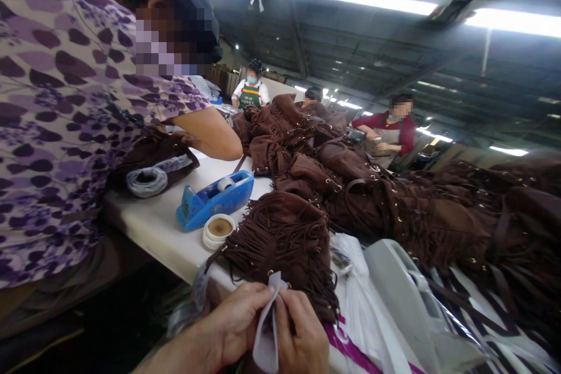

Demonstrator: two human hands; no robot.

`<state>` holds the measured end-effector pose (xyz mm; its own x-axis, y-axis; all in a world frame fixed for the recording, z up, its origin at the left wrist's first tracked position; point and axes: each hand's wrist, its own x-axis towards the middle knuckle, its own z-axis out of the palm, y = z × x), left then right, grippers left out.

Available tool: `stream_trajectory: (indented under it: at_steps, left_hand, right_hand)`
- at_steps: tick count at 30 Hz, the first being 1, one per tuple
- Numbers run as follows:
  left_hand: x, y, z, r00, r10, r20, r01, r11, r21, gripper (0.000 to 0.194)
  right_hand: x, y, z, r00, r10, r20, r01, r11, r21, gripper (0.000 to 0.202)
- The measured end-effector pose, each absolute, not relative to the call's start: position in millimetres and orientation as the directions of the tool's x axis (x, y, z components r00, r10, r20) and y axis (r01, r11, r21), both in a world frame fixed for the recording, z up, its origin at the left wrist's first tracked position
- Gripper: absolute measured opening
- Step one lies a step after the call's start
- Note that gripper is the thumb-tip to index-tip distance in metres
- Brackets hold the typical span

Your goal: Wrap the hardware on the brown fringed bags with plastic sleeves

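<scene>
A thin whitish sheet [265, 339], bent over lengthwise, stands between my two hands in the head view. My left hand [234, 318] is closed, pinching its upper edge between thumb and fingers. On the other side my right hand [302, 333] is closed on the same sheet, with the fingers curled around it. Whether it is paper or soft foam I cannot tell. Just beyond my fingertips lies a dark brown fringed bag [284, 231], its near edge partly hidden by the sheet and my hands.
A blue tape dispenser [217, 198] and a round white tub [218, 231] of brownish paste stand left of the bag. White plastic [366, 304] and a grey dispenser [405, 298] lie right. Brown bags [350, 169] are heaped behind. A co-worker [65, 99] leans in close at left.
</scene>
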<state>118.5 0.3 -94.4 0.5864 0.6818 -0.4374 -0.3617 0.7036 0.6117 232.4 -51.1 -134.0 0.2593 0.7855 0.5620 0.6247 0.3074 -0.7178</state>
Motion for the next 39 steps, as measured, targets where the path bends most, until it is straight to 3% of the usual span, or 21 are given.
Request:
stream_trajectory:
  at_steps: [6, 11, 15, 26, 30, 35, 39]
  left_hand:
    - [125, -1, -89, 0.505, 0.71, -0.491, -0.37, 0.692, 0.62, 0.031]
    - [124, -2, -95, 0.501, 0.699, -0.511, -0.364, 0.706, 0.608, 0.045]
    - [122, -2, -97, 0.476, 0.711, -0.518, -0.345, 0.692, 0.634, 0.058]
    - [128, 0, -103, 0.476, 0.731, -0.489, -0.348, 0.668, 0.658, 0.059]
    - [127, 1, -104, 0.497, 0.714, -0.493, -0.341, 0.683, 0.646, 0.057]
    - [126, 2, -104, 0.508, 0.717, -0.478, -0.353, 0.679, 0.643, 0.053]
    - [130, 1, -105, 0.489, 0.74, -0.461, -0.367, 0.655, 0.661, 0.048]
  right_hand:
    - [238, -53, -133, 0.208, 0.778, 0.593, 0.617, 0.367, -0.697, 0.025]
    - [238, -55, -127, 0.399, 0.835, 0.378, 0.515, 0.138, -0.846, 0.022]
    - [240, -55, -124, 0.377, 0.882, 0.282, 0.443, 0.096, -0.892, 0.024]
    - [247, -56, -111, 0.193, 0.867, 0.46, 0.523, 0.306, -0.796, 0.023]
    - [254, -55, -103, 0.062, 0.922, 0.382, 0.525, 0.295, -0.798, 0.02]
    - [250, -54, -100, 0.149, 0.962, 0.229, 0.404, 0.152, -0.902, 0.016]
    - [237, -54, -109, 0.239, 0.939, 0.247, 0.462, 0.114, -0.879, 0.016]
